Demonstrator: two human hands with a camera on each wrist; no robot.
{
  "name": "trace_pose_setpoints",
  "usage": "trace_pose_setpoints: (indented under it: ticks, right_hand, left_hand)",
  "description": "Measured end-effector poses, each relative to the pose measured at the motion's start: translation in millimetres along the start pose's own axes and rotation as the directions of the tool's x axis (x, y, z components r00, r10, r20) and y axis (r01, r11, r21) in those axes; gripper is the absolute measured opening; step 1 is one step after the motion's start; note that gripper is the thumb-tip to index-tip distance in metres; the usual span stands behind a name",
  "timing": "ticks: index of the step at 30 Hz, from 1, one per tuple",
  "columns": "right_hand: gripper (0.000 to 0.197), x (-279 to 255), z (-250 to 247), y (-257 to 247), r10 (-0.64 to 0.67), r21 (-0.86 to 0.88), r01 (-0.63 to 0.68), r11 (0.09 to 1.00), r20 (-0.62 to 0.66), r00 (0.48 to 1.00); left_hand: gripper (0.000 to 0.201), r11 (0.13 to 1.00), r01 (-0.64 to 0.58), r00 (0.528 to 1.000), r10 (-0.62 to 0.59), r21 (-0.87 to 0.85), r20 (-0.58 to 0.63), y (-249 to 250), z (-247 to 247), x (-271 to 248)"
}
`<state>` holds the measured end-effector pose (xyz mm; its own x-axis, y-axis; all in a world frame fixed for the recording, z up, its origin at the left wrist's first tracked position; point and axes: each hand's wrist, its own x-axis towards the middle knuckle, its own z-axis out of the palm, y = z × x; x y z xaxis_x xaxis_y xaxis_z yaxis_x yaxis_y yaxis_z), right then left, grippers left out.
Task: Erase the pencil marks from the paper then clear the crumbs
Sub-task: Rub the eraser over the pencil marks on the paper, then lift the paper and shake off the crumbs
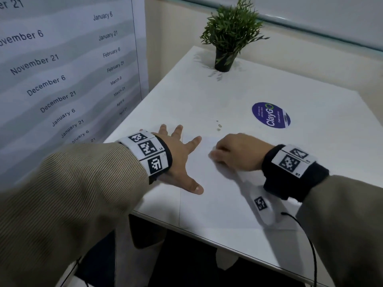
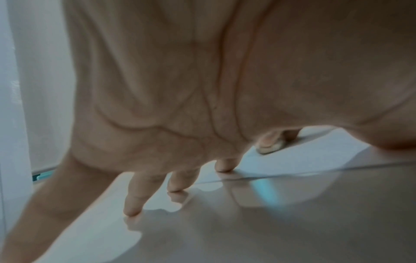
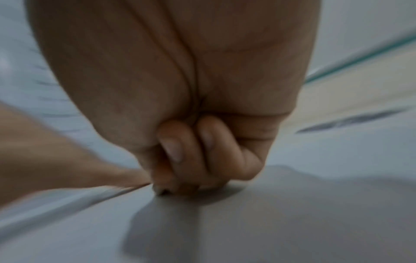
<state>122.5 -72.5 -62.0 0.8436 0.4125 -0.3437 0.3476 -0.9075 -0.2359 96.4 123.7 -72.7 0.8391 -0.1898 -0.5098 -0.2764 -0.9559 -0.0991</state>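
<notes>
The left hand (image 1: 176, 158) lies spread and flat, fingers straight, pressing the left part of the paper (image 1: 217, 199) onto the white table (image 1: 207, 94). The right hand (image 1: 238, 152) sits just right of it, fingers curled down onto the sheet; it seems to pinch a small eraser, though blur hides it. A few crumbs (image 1: 219, 126) lie on the table just beyond the paper's far edge. Farther back stand a round sticker (image 1: 271, 115) and a potted plant (image 1: 230, 32).
</notes>
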Motion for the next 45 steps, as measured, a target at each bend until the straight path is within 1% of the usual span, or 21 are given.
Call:
trace_pose_setpoints:
  ticks: [2,5,7,10,13,16,19,21,23,26,28,29,31,33,35,37,38,40,42,44,45]
  right_hand:
    - [0.041,-4,-1,4,0.069,0.023,-0.067,0.997,-0.074,0.995]
    - [0.041,-13,9,-9,-0.013,-0.02,0.013,1.0,0.001,1.0]
    - [0.042,-14,6,-5,0.012,-0.037,-0.013,0.999,-0.021,1.0]
    - [0.042,-13,-7,20,0.159,0.083,-0.147,0.986,-0.177,0.971]
    - [0.042,-28,-6,29,0.166,0.258,-0.102,0.961,-0.242,0.956]
    - [0.044,-45,5,33,0.124,0.309,-0.058,0.949,-0.197,0.973]
    - [0.045,-52,14,43,0.162,0.425,-0.076,0.902,-0.168,0.972]
    - [0.041,-58,13,50,0.223,0.676,-0.075,0.734,-0.136,0.965]
    - [0.036,-69,8,54,0.249,0.828,-0.036,0.56,-0.127,0.96]
    - [0.037,-97,0,67,0.278,0.873,0.027,0.487,-0.184,0.943]
    - [0.04,-123,-4,79,0.356,0.903,0.056,0.427,-0.224,0.907]
    - [0.041,-137,-5,86,0.404,0.923,0.077,0.377,-0.239,0.883]
    - [0.04,-162,-2,99,0.508,0.957,0.129,0.26,-0.249,0.825]
    - [0.03,-180,6,117,0.62,0.973,0.147,0.179,-0.228,0.751]
    - [0.018,-192,12,131,0.714,0.978,0.17,0.119,-0.204,0.67]
    - [0.008,-202,12,142,0.768,0.968,0.14,0.207,-0.25,0.589]
    - [0.026,-205,11,150,0.763,0.953,0.1,0.286,-0.29,0.577]
    - [0.049,-212,2,154,0.711,0.923,0.09,0.375,-0.348,0.61]
    - [0.051,-217,-8,155,0.627,0.919,0.177,0.353,-0.373,0.684]
    - [0.049,-217,-13,163,0.545,0.872,0.213,0.441,-0.449,0.708]
    - [0.042,-217,-15,163,0.502,0.838,0.23,0.494,-0.492,0.711]
  left_hand:
    - [0.137,1.0,0.0,1.0,0.0,0.013,0.009,1,-2,-1]
    - [0.141,1.0,-0.004,1.0,0.003,0.018,0.026,2,-3,-2]
    - [0.144,1.0,-0.003,0.999,0.002,0.026,0.039,4,-5,-3]
    - [0.148,1.0,0.005,0.998,-0.006,0.018,0.068,7,-11,-7]
    - [0.153,0.999,0.001,0.996,0.002,-0.035,0.088,5,-12,-4]
    - [0.152,0.994,-0.038,0.999,0.04,-0.104,0.024,3,-16,1]
    - [0.12,0.984,-0.087,0.986,0.063,-0.153,-0.155,13,-28,11]
    - [0.09,0.982,-0.096,0.976,0.061,-0.163,-0.207,23,-34,18]
    - [0.077,0.975,-0.092,0.979,0.051,-0.204,-0.197,29,-38,22]
    - [0.062,0.947,-0.165,0.962,0.091,-0.277,-0.259,29,-46,21]
    - [0.035,0.906,-0.265,0.917,0.131,-0.33,-0.376,27,-55,14]
    - [0.023,0.876,-0.316,0.886,0.135,-0.364,-0.444,27,-60,9]
    - [0.016,0.778,-0.426,0.808,0.098,-0.461,-0.581,27,-68,-2]
    - [0.016,0.631,-0.55,0.721,0.027,-0.548,-0.693,29,-74,-12]
    - [0.014,0.459,-0.653,0.666,-0.03,-0.602,-0.746,37,-78,-22]
    - [0.013,0.258,-0.737,0.631,-0.068,-0.625,-0.773,45,-84,-31]
    - [0.016,0.151,-0.765,0.622,-0.077,-0.626,-0.779,48,-87,-34]
    - [0.02,-0.04,-0.78,0.626,-0.061,-0.624,-0.778,53,-90,-36]
    - [0.01,-0.149,-0.769,0.634,-0.047,-0.622,-0.772,55,-89,-35]
    - [0.02,-0.182,-0.754,0.648,-0.056,-0.631,-0.759,53,-84,-31]
    - [0.026,-0.157,-0.752,0.655,-0.077,-0.64,-0.751,53,-83,-31]
